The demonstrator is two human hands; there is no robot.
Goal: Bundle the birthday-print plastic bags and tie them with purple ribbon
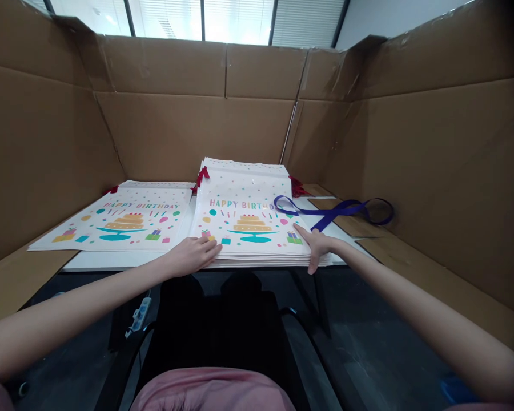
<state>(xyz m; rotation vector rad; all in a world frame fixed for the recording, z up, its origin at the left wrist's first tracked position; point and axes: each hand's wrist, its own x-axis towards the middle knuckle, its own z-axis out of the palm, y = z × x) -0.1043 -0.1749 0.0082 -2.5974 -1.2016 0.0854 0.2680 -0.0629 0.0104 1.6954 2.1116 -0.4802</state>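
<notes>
A stack of white birthday sheets or bags (257, 200), printed with a cake, lies in front of me. At its lower left corner rests my left hand (196, 253), fingers laid on the top sheet and not gripping. My right hand (317, 242) is at the lower right corner, its fingers apart, one fingertip on the printed surface and the thumb at the stack's edge. A purple ribbon (338, 211) lies in loops over the right side of the stack and the table. Red ribbon (203, 176) shows at the stack's upper left.
A second birthday stack (124, 220) lies to the left, with red ribbon at its upper corner. Red ribbons (297, 187) lie behind the middle stack's right side. Cardboard walls (175, 125) surround the white table (107, 261). A power strip (139, 315) is below.
</notes>
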